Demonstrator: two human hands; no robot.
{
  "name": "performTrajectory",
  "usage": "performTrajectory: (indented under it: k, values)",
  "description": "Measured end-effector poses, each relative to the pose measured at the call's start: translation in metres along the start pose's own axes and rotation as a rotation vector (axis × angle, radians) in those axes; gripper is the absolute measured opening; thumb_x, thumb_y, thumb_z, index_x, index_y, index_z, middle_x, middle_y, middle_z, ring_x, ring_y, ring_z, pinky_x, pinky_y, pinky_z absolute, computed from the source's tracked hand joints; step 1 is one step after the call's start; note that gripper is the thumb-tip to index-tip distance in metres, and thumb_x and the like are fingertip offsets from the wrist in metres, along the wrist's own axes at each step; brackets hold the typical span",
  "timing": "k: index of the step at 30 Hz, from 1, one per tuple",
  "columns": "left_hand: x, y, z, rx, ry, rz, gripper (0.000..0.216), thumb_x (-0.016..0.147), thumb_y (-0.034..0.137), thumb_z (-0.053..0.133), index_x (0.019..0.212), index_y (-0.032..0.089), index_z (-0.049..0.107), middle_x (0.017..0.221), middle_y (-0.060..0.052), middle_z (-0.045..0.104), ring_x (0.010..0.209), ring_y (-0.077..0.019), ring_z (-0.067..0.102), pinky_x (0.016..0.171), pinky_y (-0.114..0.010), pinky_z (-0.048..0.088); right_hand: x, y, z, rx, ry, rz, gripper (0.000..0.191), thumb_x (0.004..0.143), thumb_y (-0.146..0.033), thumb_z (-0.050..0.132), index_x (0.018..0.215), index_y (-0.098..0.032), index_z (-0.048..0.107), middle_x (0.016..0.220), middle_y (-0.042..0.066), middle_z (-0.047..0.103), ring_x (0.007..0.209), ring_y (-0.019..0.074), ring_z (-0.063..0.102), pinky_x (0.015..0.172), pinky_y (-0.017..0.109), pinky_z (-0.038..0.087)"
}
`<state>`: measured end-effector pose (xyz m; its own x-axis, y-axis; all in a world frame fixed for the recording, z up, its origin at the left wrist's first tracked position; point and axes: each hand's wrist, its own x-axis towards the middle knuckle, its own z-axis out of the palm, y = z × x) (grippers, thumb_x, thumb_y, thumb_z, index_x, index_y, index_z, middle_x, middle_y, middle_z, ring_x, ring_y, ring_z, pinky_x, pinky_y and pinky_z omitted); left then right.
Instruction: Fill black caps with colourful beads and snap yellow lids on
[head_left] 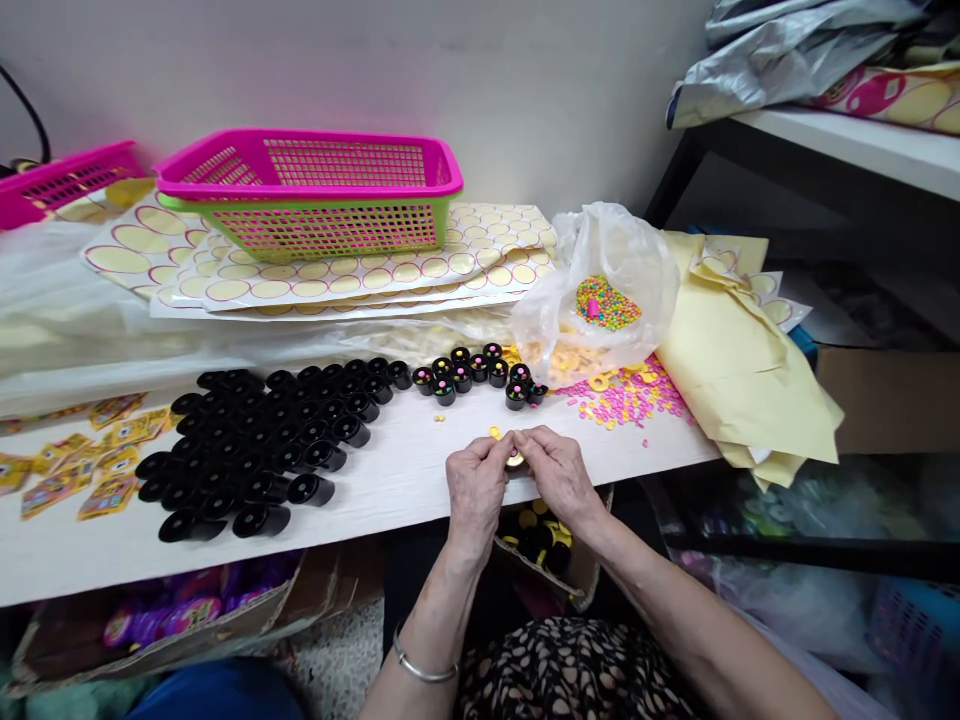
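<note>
Head view. We look down on a white worktable (390, 480) set against a pale wall (525, 90). At its near edge our left hand (475, 485) and right hand (559, 478) meet, fingertips pressed together around a small yellow-topped cap (514, 459); both hands pinch it, and little of it shows between the fingers. A loose yellow disc (495, 433) lies on the table just beside the left fingertips.

To the left, a dense cluster of black tubes (255, 440) lies on its side; behind the hands stands a smaller group of filled black cups (472, 375). Pink and yellow beads (626, 398) are scattered near an open plastic bag (600, 290) that holds multicoloured beads. Yellow sticker packets (82, 460) lie at the far left.

Farther back, a pink and green basket (315, 190) rests on printed label sheets (337, 275). Yellow paper (739, 370) overhangs the table's right end, beside a dark shelf (847, 150). Below the table edge, a cardboard box (555, 560) holds more capped pieces.
</note>
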<state>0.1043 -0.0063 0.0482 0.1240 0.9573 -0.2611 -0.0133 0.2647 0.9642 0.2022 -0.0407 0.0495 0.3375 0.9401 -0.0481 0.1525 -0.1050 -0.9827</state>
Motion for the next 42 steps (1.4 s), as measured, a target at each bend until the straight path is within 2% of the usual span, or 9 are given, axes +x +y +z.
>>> performTrajectory:
  k: [3, 6, 10, 19, 22, 27, 32, 37, 42]
  values:
    - [-0.001, -0.002, 0.002, -0.014, 0.021, -0.029, 0.039, 0.063, 0.049, 0.067, 0.056, 0.012, 0.059, 0.041, 0.005, 0.041, 0.04, -0.0052, 0.034, 0.04, -0.019, 0.025, 0.002, 0.001, 0.006, 0.178, -0.044, 0.216, 0.033, 0.079, -0.048, 0.051, 0.076, -0.016, 0.06, 0.05, -0.002, 0.052, 0.04, 0.0105, 0.049, 0.038, 0.021, 0.038]
    - [-0.001, -0.004, 0.005, -0.018, 0.034, -0.03, 0.038, 0.065, 0.05, 0.065, 0.06, 0.012, 0.061, 0.043, 0.005, 0.043, 0.041, -0.0058, 0.036, 0.04, -0.019, 0.028, 0.002, 0.002, 0.011, 0.388, -0.052, 0.348, 0.033, 0.074, -0.049, 0.056, 0.074, -0.017, 0.054, 0.047, -0.005, 0.051, 0.036, 0.0102, 0.05, 0.033, 0.019, 0.039]
    - [-0.002, -0.009, 0.007, 0.006, 0.065, -0.017, 0.033, 0.067, 0.045, 0.065, 0.064, 0.012, 0.063, 0.05, 0.003, 0.049, 0.045, -0.006, 0.038, 0.043, -0.019, 0.031, 0.001, 0.003, 0.012, 0.505, -0.019, 0.375, 0.03, 0.071, -0.045, 0.06, 0.071, -0.017, 0.049, 0.05, -0.006, 0.052, 0.035, 0.0097, 0.052, 0.032, 0.019, 0.043]
    - [0.01, -0.011, 0.007, 0.019, 0.091, -0.028, 0.033, 0.064, 0.044, 0.066, 0.059, 0.012, 0.062, 0.05, 0.002, 0.05, 0.047, -0.0076, 0.041, 0.043, -0.019, 0.033, 0.008, 0.001, 0.019, 0.497, 0.054, 0.431, 0.03, 0.065, -0.042, 0.063, 0.064, -0.018, 0.047, 0.043, -0.006, 0.05, 0.032, 0.0113, 0.052, 0.029, 0.019, 0.04]
    - [0.007, -0.009, 0.001, -0.004, 0.015, -0.027, 0.036, 0.068, 0.047, 0.062, 0.067, 0.011, 0.065, 0.058, 0.0, 0.055, 0.051, -0.0089, 0.045, 0.044, -0.019, 0.036, 0.007, -0.001, 0.021, 0.54, 0.033, 0.424, 0.03, 0.066, -0.043, 0.063, 0.066, -0.018, 0.046, 0.05, -0.006, 0.052, 0.036, 0.0102, 0.053, 0.033, 0.021, 0.044]
    - [-0.005, -0.011, -0.012, 0.042, -0.206, 0.19, 0.041, 0.058, 0.029, 0.075, 0.096, 0.016, 0.067, 0.085, -0.002, 0.059, 0.069, -0.0098, 0.051, 0.062, -0.02, 0.043, -0.004, -0.006, 0.013, 0.663, -0.001, 0.353, 0.025, 0.064, -0.034, 0.065, 0.069, -0.017, 0.048, 0.06, -0.003, 0.056, 0.051, 0.0097, 0.054, 0.043, 0.02, 0.046]
    - [-0.022, -0.009, -0.013, 0.092, -0.233, 0.305, 0.035, 0.054, 0.021, 0.078, 0.087, 0.018, 0.07, 0.086, -0.002, 0.059, 0.079, -0.014, 0.052, 0.071, -0.025, 0.044, -0.025, -0.009, -0.005, 0.751, -0.129, 0.416, 0.025, 0.072, -0.037, 0.063, 0.078, -0.018, 0.047, 0.068, -0.002, 0.058, 0.052, 0.0103, 0.056, 0.043, 0.022, 0.047]
    - [-0.04, 0.002, -0.016, 0.207, -0.44, 0.386, 0.042, 0.053, 0.027, 0.08, 0.093, 0.022, 0.071, 0.093, -0.007, 0.061, 0.107, -0.0224, 0.045, 0.096, -0.035, 0.036, -0.031, 0.0, -0.035, 0.758, -0.395, 0.475, 0.037, 0.079, -0.053, 0.052, 0.081, -0.016, 0.053, 0.061, -0.002, 0.055, 0.039, 0.0082, 0.049, 0.033, 0.019, 0.041]
    - [-0.054, 0.011, -0.019, 0.297, -0.61, 0.412, 0.045, 0.059, 0.033, 0.077, 0.102, 0.023, 0.067, 0.106, -0.008, 0.06, 0.123, -0.0252, 0.033, 0.104, -0.041, 0.028, -0.033, 0.009, -0.059, 0.744, -0.68, 0.39, 0.046, 0.067, -0.055, 0.066, 0.083, -0.012, 0.059, 0.069, 0.001, 0.061, 0.054, 0.0097, 0.056, 0.046, 0.02, 0.047]
